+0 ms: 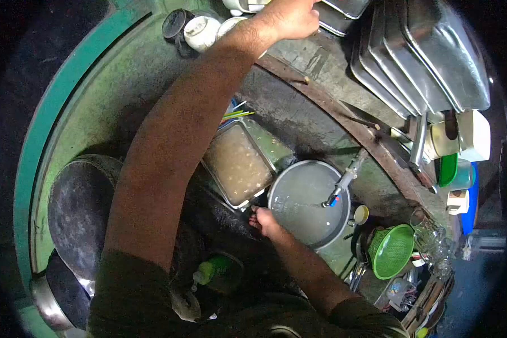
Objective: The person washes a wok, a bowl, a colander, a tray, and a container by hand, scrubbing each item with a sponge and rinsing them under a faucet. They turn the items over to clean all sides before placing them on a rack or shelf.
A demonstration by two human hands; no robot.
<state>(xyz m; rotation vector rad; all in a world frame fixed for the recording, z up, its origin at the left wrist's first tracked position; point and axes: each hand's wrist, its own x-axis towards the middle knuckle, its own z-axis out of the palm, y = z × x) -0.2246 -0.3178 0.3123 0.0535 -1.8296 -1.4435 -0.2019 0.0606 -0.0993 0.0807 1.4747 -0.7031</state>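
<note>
My left arm stretches up to the top edge of the view, where my left hand [294, 18] looks curled shut beside a metal tray [333, 22]. Its fingertips are partly out of view, so what they hold is hidden. Low in the middle, my right hand [263, 221] has its fingers curled together between a rectangular metal pan [239, 206] and a round metal basin [272, 194]. I cannot make out anything in those fingers. Cloudy water with pale bits fills the pan. Greyish water fills the basin, under a tap [343, 181].
Large metal trays [445, 62] lean upright at top right. A green strainer [393, 252], a small metal cup [361, 214] and glasses [431, 236] stand at right. A big blackened pan [81, 211] is at left, jars [201, 32] at top. A ledge [332, 107] runs behind the basin.
</note>
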